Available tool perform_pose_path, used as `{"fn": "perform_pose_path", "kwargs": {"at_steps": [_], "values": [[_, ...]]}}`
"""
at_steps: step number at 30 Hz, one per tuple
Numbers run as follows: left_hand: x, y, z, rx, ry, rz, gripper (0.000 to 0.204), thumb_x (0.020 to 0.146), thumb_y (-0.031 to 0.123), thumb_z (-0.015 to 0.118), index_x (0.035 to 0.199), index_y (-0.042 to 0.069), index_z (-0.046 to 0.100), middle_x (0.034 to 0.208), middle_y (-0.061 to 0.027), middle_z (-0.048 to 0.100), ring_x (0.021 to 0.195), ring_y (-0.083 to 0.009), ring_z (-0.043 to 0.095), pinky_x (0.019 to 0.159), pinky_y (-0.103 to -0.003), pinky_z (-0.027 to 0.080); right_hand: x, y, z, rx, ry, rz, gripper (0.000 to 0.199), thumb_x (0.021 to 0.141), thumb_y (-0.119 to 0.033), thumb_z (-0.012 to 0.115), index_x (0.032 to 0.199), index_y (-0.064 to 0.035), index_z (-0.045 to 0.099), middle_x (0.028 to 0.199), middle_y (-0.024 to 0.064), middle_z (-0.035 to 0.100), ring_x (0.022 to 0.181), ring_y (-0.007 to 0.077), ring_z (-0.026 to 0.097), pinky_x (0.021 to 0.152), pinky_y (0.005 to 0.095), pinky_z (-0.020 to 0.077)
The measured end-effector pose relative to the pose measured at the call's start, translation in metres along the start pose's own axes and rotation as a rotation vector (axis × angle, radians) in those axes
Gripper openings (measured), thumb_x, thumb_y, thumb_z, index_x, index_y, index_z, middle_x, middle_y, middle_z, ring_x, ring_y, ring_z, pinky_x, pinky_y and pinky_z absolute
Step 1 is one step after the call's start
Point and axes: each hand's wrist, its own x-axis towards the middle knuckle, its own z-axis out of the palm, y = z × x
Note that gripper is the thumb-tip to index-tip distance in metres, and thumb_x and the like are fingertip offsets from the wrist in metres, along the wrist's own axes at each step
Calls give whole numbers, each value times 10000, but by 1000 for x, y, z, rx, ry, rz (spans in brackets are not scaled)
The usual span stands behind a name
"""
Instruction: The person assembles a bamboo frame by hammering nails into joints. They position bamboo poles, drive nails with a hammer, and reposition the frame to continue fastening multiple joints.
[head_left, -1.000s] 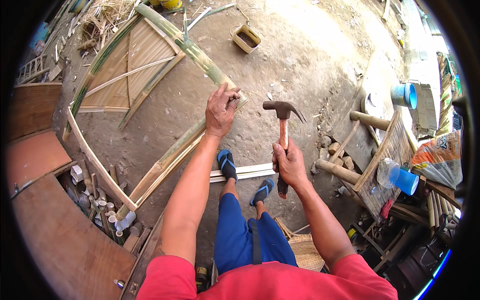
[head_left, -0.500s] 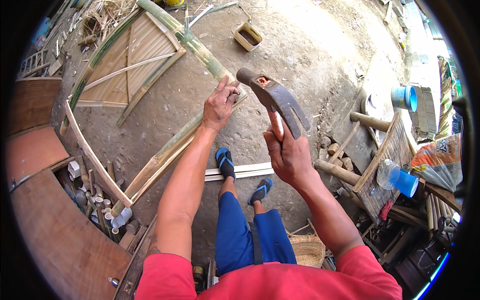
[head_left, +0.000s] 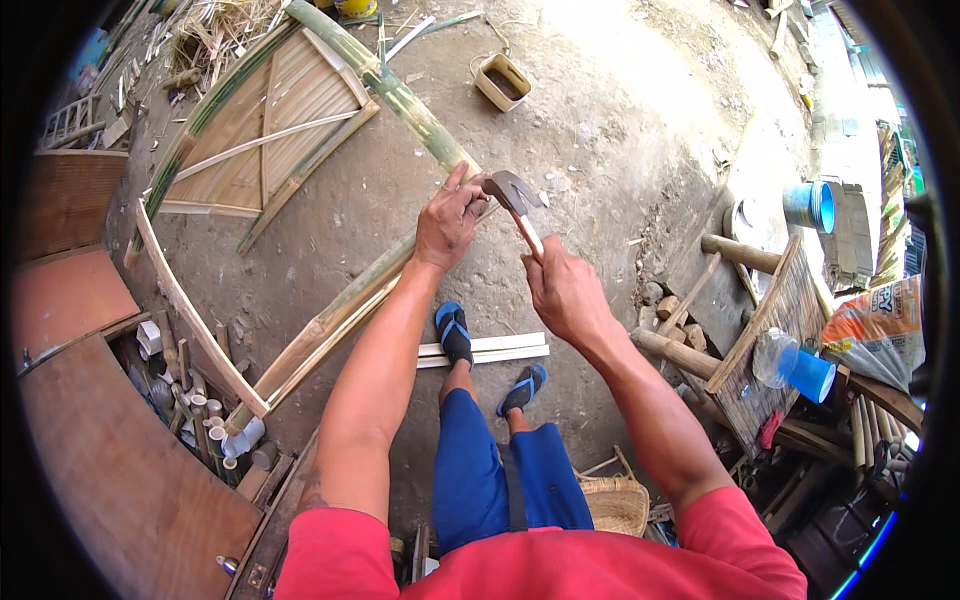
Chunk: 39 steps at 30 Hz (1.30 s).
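We see the right hand (head_left: 565, 290) with its grip closed around the wooden handle of a claw hammer (head_left: 515, 200), whose metal head sits right at the corner joint of the bamboo frame (head_left: 330, 315) lying on the dirt floor. The left hand (head_left: 450, 220) rests on that same joint, its grip pinching something too small to tell, just beside the hammer head.

Bare dirt floor (head_left: 620, 130) bears a bamboo frame (head_left: 270, 130), white slats (head_left: 485, 350) and a small box (head_left: 503, 82).
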Motion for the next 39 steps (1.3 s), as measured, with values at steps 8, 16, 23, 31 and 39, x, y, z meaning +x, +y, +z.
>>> {"fn": "perform_pose_path", "kwargs": {"at_steps": [8, 16, 23, 31, 39], "values": [[1, 1, -1, -16, -17, 15, 205, 890, 45, 686, 1077, 123, 660, 1293, -93, 691, 1357, -326, 535, 995, -436, 535, -1, -3, -2, -32, -66, 60, 251, 1013, -230, 559, 978, 6, 484, 733, 299, 637, 727, 515, 642, 643, 595, 479], [3, 5, -6, -62, 6, 3, 676, 806, -155, 435, 1398, 169, 450, 1518, -100, 511, 1344, -357, 536, 1045, -461, 506, -7, 1, 13, 97, 10, 51, 236, 999, -208, 585, 1007, 1, 475, 714, 308, 619, 715, 532, 626, 641, 598, 476], [2, 5, -6, -26, -19, 6, 697, 803, -143, 452, 1423, 176, 456, 1492, -118, 534, 1333, -359, 543, 1067, -448, 493, -4, -9, 22, 230, 69, 183, 205, 1011, -183, 579, 1054, 9, 521, 794, 329, 626, 752, 538, 621, 661, 588, 465], [5, 7, -7, -29, -13, 12, 713, 797, -150, 449, 1432, 175, 460, 1481, -115, 541, 1344, -346, 535, 1080, -435, 488, -3, -4, 28, 253, 271, -68, 181, 977, -138, 617, 1036, 8, 528, 757, 291, 644, 758, 515, 649, 628, 563, 509], [4, 9, -8, -18, -12, 16, 721, 789, -153, 438, 1434, 167, 462, 1476, -115, 545, 1349, -341, 532, 1089, -433, 483, 0, 11, 37, 226, 205, -41, 274, 1019, -250, 560, 1049, 17, 505, 799, 323, 658, 757, 534, 644, 674, 607, 492]]}}
